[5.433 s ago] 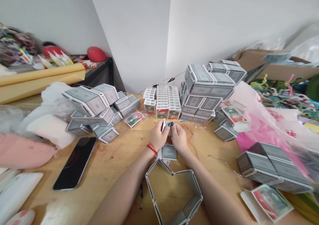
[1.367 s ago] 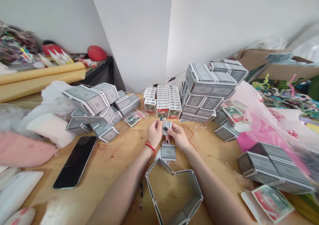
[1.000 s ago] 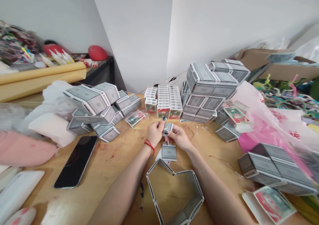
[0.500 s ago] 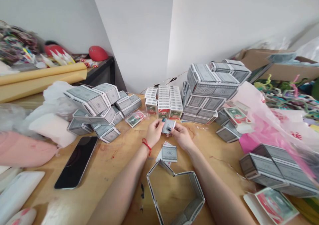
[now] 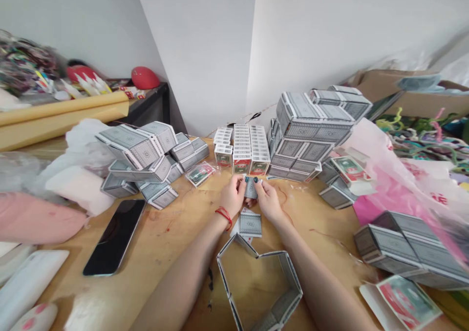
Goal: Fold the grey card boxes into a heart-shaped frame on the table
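Note:
My left hand and my right hand both pinch one grey-backed playing card between thumbs and fingers, above the table. Its patterned back faces me, and the fingers cover its side edges. Just below lie a few loose playing cards, the top one back up. Between my forearms stands a heart-shaped frame made of joined folded cards, open in the middle; its near end runs out of view.
Card-covered blocks are stacked at left and right. Rows of boxed card decks stand behind my hands. A phone lies at left, an opened card box at near right, and pink plastic bags farther right.
My hands have come closer together around the card, with the left hand shifted right. More of the card's sides is now covered by fingers. The view has shifted slightly.

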`<state>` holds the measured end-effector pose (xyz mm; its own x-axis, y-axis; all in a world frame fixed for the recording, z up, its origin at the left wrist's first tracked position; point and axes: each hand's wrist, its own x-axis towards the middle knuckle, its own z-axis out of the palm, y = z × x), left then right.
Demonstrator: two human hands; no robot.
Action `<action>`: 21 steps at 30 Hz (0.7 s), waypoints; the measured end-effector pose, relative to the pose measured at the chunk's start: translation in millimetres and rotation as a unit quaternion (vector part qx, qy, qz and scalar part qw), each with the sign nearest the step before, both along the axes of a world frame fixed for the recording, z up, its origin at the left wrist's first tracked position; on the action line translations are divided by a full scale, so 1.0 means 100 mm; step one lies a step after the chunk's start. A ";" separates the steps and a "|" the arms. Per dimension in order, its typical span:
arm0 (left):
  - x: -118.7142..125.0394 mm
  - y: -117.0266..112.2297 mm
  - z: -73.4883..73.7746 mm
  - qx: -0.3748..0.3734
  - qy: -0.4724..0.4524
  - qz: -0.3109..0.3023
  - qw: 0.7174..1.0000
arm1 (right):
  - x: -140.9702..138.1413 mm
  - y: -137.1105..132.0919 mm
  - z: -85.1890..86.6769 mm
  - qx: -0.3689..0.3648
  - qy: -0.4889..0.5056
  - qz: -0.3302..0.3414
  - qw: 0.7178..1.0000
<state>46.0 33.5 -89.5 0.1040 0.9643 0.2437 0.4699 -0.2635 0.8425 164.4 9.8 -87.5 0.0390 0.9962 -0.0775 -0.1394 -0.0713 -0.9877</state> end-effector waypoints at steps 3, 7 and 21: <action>0.01 -0.04 0.00 0.035 0.052 0.007 0.998 | 0.00 0.00 0.00 -0.013 -0.016 -0.002 1.000; 0.01 -0.05 0.00 0.067 0.075 0.017 0.995 | 0.01 0.01 0.01 -0.003 -0.055 -0.020 0.998; -0.19 0.19 0.01 -0.056 -0.099 0.012 0.993 | 0.31 -0.13 0.28 0.004 -0.361 0.220 0.906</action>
<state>26.9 52.5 -88.7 0.0421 0.9881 0.1477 0.2961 -0.1535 0.9427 195.3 -3.2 -59.8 -0.3238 0.9282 -0.1834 0.5840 0.0436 -0.8105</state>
